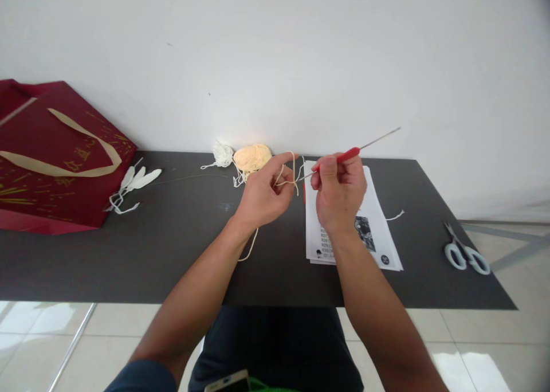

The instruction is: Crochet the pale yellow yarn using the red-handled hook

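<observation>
My right hand (341,194) grips a crochet hook (349,155) by its red handle, with one thin metal end pointing up to the right and the other reaching left toward my left hand (267,191). That left hand pinches pale yellow yarn (294,171), which loops over the raised index finger. The hook's left tip meets the yarn at the fingers; the exact stitch there is too small to make out. A tail of the yarn hangs below my left wrist. Behind the left hand lies a pale yellow yarn ball (252,157), beside a smaller white yarn ball (222,153).
Printed sheets (315,231) lie under my right hand on the dark table (180,249). Grey-handled scissors (466,251) rest near the right edge. At left stand a red paper bag (51,168) and white crocheted pieces (140,179). A white wall rises behind the table.
</observation>
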